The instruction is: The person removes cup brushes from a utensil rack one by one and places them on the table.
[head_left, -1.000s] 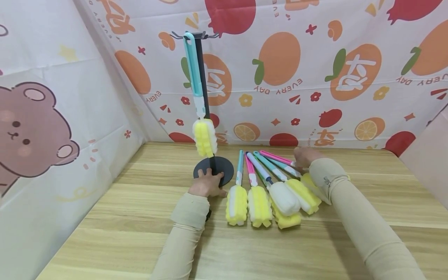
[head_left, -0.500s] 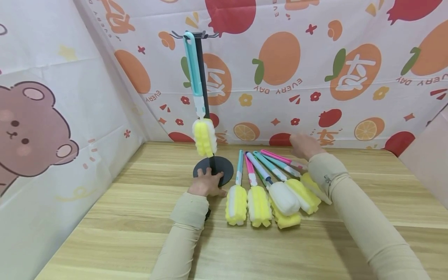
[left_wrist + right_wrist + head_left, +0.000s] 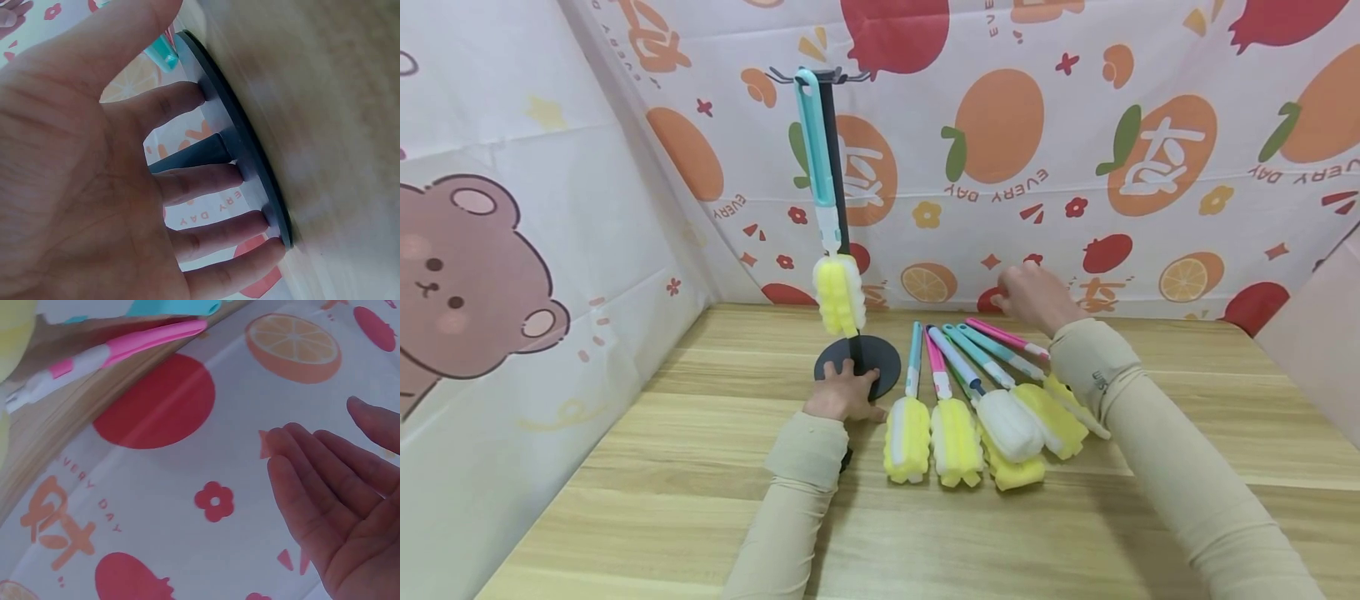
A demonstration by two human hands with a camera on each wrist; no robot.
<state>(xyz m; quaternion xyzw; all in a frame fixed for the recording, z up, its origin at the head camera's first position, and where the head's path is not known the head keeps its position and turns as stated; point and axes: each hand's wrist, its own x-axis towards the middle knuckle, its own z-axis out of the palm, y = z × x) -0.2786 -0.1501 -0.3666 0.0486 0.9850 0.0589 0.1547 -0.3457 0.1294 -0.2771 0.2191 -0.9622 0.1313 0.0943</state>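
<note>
My left hand point(image 3: 842, 395) rests on the round black base point(image 3: 891, 364) of a hook stand, its spread fingertips point(image 3: 187, 94) pressing the disc in the left wrist view. From one hook of the stand point(image 3: 841, 167) hangs a sponge bottle brush point(image 3: 815, 142) with a turquoise handle, its yellow and white head down. My right hand point(image 3: 1037, 296) hovers above the handle ends of the brushes on the table, holding nothing; its fingers point(image 3: 306, 487) are relaxed in the right wrist view. Nearest to it lies a pink-handled brush point(image 3: 1007, 337), whose head is partly hidden by the sleeve.
Several more sponge brushes lie fanned out right of the base, among them a blue-handled one point(image 3: 913, 358), a pink-handled one point(image 3: 937, 362) and one with a white head point(image 3: 1009, 425). Behind the wooden table point(image 3: 700, 483) hangs a fruit-print cloth point(image 3: 917, 133).
My right hand has risen and moved left, away from the pink-handled brush at the right of the fan. That brush's handle has shifted slightly. My left hand has stayed on the base.
</note>
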